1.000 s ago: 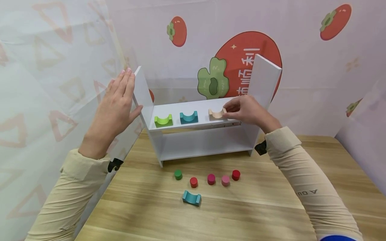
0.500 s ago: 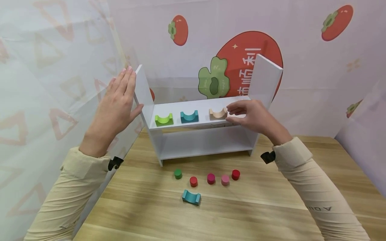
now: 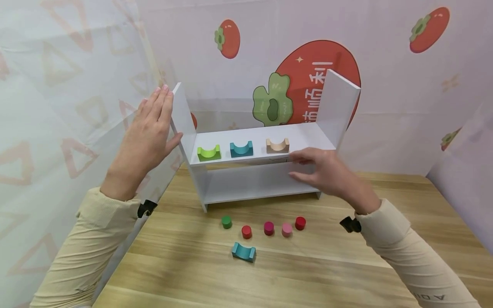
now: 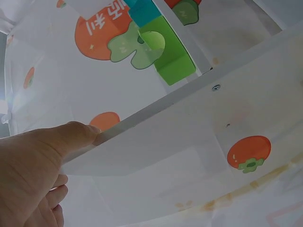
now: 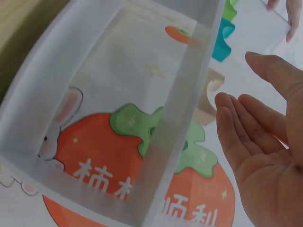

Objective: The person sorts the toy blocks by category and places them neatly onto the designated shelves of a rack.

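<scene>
My left hand (image 3: pixel 144 137) lies with straight fingers against the left side panel of a white two-tier shelf (image 3: pixel 265 182); in the left wrist view the thumb (image 4: pixel 71 137) touches the panel's edge. In front of the shelf's right part hovers my right hand (image 3: pixel 323 173), thumb and fingers spread apart, nothing between them. Along the upper board stand three blocks with a curved notch on top: a lime green block (image 3: pixel 209 154), a teal block (image 3: pixel 241 149) and a beige block (image 3: pixel 277 146). The right hand is nearest the beige one, apart from it.
On the wooden table (image 3: pixel 185 265) before the shelf lie several small cylinders: a green cylinder (image 3: pixel 226 222), a pink cylinder (image 3: pixel 286 230) and red ones. Closer in lies another teal notched block (image 3: pixel 244 252). The shelf's right side panel (image 3: pixel 339 109) rises beside the upper board.
My right hand has let go of the beige block and drawn back, down and to the right, fingers spreading. The beige block stays on the upper board. My left hand has not moved.
</scene>
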Action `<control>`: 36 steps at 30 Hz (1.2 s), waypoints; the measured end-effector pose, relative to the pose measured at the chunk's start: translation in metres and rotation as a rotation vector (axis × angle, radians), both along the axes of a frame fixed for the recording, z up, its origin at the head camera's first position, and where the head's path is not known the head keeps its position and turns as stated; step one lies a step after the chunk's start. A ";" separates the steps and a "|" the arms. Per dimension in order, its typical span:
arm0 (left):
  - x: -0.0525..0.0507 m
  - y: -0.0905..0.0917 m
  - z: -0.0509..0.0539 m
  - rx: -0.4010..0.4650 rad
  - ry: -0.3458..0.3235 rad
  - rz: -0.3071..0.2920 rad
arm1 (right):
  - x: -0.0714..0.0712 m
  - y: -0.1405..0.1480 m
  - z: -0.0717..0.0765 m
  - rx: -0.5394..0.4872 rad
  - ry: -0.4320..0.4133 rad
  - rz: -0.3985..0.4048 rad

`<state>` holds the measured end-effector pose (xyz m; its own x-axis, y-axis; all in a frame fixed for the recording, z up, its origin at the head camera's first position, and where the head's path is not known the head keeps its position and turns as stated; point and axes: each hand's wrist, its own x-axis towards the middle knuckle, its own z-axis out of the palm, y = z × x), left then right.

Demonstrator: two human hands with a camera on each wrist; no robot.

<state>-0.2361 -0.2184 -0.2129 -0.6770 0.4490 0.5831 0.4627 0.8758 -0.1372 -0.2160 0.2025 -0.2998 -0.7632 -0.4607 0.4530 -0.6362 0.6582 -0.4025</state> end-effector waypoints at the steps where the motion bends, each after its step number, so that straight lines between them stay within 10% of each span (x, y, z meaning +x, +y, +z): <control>1: 0.000 0.000 0.000 -0.001 0.000 -0.002 | 0.004 0.000 -0.004 0.007 -0.009 0.007; 21: -0.002 -0.001 0.001 -0.009 0.009 0.001 | 0.042 -0.046 -0.096 0.082 -0.332 0.226; 36: -0.001 0.000 -0.001 0.001 0.014 -0.008 | 0.062 -0.087 -0.169 0.032 -0.402 0.273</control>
